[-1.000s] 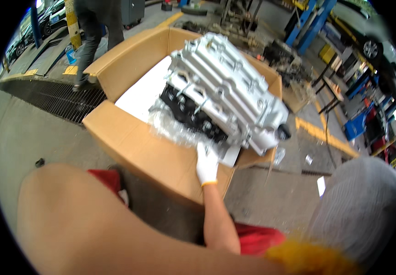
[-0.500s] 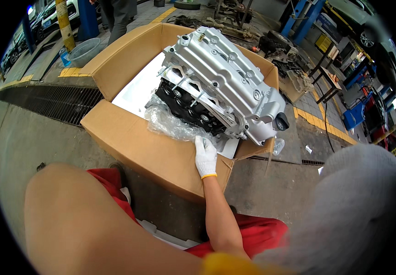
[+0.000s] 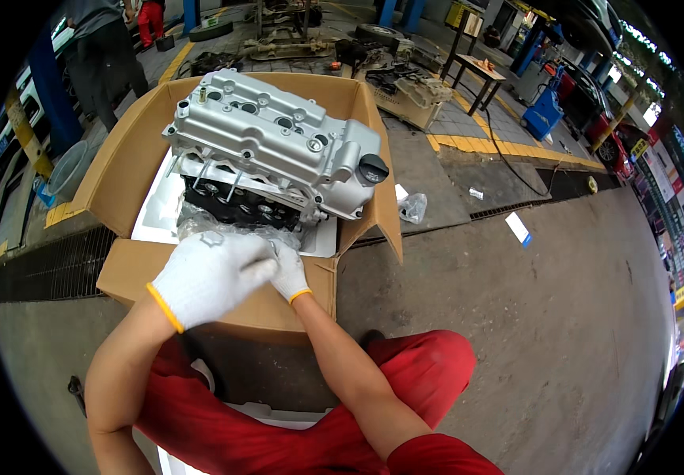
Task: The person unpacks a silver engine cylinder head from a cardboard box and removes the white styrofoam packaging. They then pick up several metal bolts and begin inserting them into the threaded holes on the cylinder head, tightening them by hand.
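Note:
A silver engine (image 3: 255, 142) with a black oil cap (image 3: 374, 169) sits tilted in an open cardboard box (image 3: 120, 265). Several studs stick out of its near side, above a black lower part. Crumpled clear plastic wrap (image 3: 191, 222) lies along its near lower edge. My left hand (image 3: 215, 277), in a white knitted glove, is closed over the box's near flap, its fingers curled toward my right hand. My right hand (image 3: 289, 273), gloved alike, is closed beside the wrap at the box's near edge; the left hand partly covers it. What either holds is hidden.
White foam (image 3: 156, 210) lines the box. A floor grate (image 3: 49, 265) runs at left near a grey tub (image 3: 69, 170). Another person (image 3: 104, 55) stands at far left. Behind are car parts (image 3: 405, 83) and a small table (image 3: 480, 70). A white-and-blue card (image 3: 518, 229) lies on the floor.
My left hand has come down from close to the camera, at the right, to beside my right hand. The view has swung right; my right hand stays at the box's near edge.

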Available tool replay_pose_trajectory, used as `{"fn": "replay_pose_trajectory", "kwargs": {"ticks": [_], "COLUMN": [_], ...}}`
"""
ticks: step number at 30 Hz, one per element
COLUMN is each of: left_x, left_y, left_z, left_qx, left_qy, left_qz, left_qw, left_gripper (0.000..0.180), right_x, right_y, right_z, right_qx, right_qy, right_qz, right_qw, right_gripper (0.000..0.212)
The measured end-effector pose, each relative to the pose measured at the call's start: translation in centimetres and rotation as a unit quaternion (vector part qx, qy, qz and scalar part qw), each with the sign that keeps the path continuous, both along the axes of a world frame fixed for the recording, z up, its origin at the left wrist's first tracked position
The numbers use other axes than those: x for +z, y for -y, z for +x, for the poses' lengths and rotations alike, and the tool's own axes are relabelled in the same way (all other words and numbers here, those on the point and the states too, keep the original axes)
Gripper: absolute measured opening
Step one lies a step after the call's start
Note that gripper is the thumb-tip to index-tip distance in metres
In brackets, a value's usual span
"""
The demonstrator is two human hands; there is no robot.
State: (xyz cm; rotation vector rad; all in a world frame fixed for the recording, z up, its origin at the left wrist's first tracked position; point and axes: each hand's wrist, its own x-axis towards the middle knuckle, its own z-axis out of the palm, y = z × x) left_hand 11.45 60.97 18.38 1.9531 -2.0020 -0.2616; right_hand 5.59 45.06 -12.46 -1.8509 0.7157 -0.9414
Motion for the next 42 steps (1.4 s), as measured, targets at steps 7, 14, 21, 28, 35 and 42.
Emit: {"fn": "replay_pose_trajectory", "kwargs": {"ticks": [7,14,21,28,35,42], "left_x": [-10.3,-11.2,-12.5,-13.8,-15.1,-16.4], "left_y": [-1.4,0.3,1.9,3.0,4.9,11.5], "left_z": [7.8,7.9,7.4,8.4,7.4,5.6], "left_qx": [0.162,0.109,0.122,0.193,0.187,0.241], "left_qy": [-0.060,-0.164,-0.316,-0.416,-0.473,-0.573], "left_qz": [0.058,0.037,0.054,0.021,0.017,0.002], "left_qw": [0.983,0.980,0.939,0.889,0.861,0.783], "left_gripper": [0.053,0.055,0.029,0.027,0.039,0.059], "right_x": [7.0,9.7,9.4,10.6,8.8,5.8], "right_y": [-3.9,-5.2,-5.0,-4.7,-3.3,-2.7], "right_z": [-0.7,-1.1,-1.5,-2.1,-2.8,-4.3], "right_qx": [0.129,0.270,0.305,0.215,0.132,-0.034], "right_qy": [0.076,0.100,0.051,0.105,0.139,0.172], "right_qz": [0.395,0.404,0.329,0.376,0.386,0.403], "right_qw": [0.907,0.868,0.892,0.895,0.902,0.898], "right_gripper": [0.021,0.027,0.031,0.023,0.027,0.034]}}
